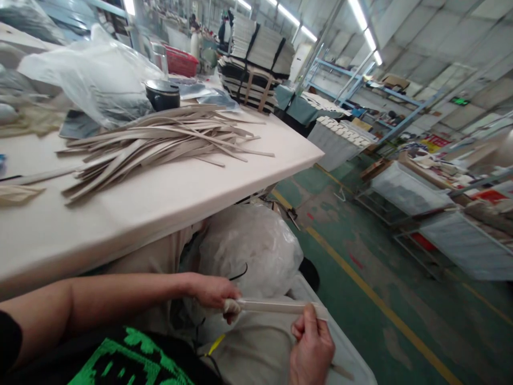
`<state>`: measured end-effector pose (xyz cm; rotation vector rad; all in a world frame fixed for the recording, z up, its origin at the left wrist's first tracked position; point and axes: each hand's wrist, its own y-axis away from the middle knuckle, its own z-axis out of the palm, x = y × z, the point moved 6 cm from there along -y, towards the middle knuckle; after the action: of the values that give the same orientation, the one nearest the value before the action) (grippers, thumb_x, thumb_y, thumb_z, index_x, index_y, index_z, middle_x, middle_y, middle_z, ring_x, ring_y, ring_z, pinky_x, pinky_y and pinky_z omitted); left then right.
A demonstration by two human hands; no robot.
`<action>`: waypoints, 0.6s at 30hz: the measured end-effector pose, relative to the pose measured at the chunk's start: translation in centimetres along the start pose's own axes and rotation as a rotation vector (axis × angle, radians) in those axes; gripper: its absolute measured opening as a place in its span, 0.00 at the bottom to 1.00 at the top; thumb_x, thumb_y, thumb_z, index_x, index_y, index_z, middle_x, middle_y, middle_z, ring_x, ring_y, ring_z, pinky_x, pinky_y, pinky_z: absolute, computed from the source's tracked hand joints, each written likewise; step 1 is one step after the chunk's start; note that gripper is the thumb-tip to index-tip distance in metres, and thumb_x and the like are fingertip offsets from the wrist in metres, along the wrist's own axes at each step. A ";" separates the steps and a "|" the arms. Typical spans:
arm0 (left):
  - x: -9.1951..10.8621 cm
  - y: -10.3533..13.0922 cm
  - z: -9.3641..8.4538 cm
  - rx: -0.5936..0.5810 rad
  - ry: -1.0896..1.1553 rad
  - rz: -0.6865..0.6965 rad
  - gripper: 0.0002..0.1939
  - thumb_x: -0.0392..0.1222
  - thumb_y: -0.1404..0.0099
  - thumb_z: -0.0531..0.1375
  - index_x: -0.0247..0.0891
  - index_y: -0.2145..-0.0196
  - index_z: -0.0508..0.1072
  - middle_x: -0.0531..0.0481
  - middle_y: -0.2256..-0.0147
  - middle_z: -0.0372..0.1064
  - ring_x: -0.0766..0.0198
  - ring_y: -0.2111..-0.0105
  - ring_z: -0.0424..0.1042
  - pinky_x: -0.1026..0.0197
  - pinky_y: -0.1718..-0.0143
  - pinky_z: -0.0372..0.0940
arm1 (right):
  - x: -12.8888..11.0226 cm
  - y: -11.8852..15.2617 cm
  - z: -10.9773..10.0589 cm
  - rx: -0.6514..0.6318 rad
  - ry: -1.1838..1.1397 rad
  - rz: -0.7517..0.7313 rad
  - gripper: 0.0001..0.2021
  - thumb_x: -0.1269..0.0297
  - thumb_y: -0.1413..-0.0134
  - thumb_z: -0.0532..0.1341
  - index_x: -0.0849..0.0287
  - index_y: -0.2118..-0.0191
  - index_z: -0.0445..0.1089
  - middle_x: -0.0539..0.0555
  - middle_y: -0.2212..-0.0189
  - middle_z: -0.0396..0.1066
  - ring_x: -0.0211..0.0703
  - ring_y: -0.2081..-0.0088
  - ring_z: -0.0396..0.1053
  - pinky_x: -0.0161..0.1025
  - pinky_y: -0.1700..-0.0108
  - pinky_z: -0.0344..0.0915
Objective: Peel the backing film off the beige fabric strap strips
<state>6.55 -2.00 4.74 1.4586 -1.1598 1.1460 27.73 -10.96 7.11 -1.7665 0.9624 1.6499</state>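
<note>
Head view: at 6 o'clock, below the worktop edge, the left hand and right hand each pinch one end of a pale strip, stretched flat between them. It looks light, thin, flexible and smooth, best gripped at its ends. Similar beige strips lie heaped at 11 o'clock beside a crinkled plastic bag.

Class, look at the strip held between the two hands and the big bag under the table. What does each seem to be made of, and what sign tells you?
Strip: probably leather or a leather-like material, matte beige; it stays flat between the left hand and right hand, like the pile of strips on the table.
Bag: thin plastic film, translucent white, glossy crinkles.
</note>
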 end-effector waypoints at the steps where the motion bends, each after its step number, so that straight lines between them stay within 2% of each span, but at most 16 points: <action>1: -0.3 0.1 -0.1 0.029 -0.022 -0.023 0.17 0.51 0.37 0.55 0.36 0.71 0.74 0.53 0.75 0.68 0.68 0.74 0.65 0.68 0.72 0.58 | -0.1 0.1 -0.1 -0.029 -0.027 0.002 0.19 0.54 0.50 0.63 0.59 0.81 0.58 0.42 0.87 0.54 0.30 0.82 0.50 0.31 0.80 0.51; 5: -1.0 0.3 0.4 0.067 0.010 -0.049 0.22 0.60 0.44 0.60 0.35 0.67 0.73 0.54 0.75 0.66 0.68 0.75 0.63 0.68 0.74 0.57 | -0.6 0.8 0.7 -0.142 -0.052 0.003 0.18 0.55 0.48 0.62 0.59 0.80 0.60 0.42 0.87 0.54 0.30 0.82 0.50 0.31 0.80 0.50; 10: -0.5 0.1 0.9 0.079 0.304 -0.031 0.28 0.64 0.41 0.54 0.34 0.61 0.74 0.51 0.73 0.69 0.66 0.72 0.66 0.67 0.70 0.62 | -0.5 1.5 2.9 -0.274 0.226 -0.064 0.21 0.51 0.49 0.61 0.59 0.83 0.60 0.44 0.87 0.57 0.31 0.82 0.54 0.32 0.78 0.55; 14: -0.9 0.1 0.4 0.124 0.399 -0.125 0.27 0.64 0.42 0.56 0.35 0.63 0.75 0.49 0.73 0.71 0.67 0.76 0.67 0.67 0.73 0.62 | 0.1 1.4 3.2 -0.263 0.218 -0.048 0.22 0.49 0.49 0.61 0.59 0.84 0.60 0.44 0.87 0.58 0.31 0.83 0.54 0.32 0.79 0.54; 18: -1.0 0.2 0.4 0.095 0.444 -0.144 0.29 0.65 0.43 0.54 0.36 0.65 0.76 0.48 0.72 0.72 0.66 0.75 0.68 0.67 0.72 0.63 | 0.3 1.2 2.7 -0.263 0.208 -0.030 0.23 0.50 0.49 0.61 0.59 0.85 0.59 0.45 0.87 0.58 0.31 0.83 0.54 0.32 0.78 0.54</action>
<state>6.31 -2.23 3.73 1.2484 -0.6907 1.3511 25.10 -9.59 6.59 -2.1512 0.8314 1.6597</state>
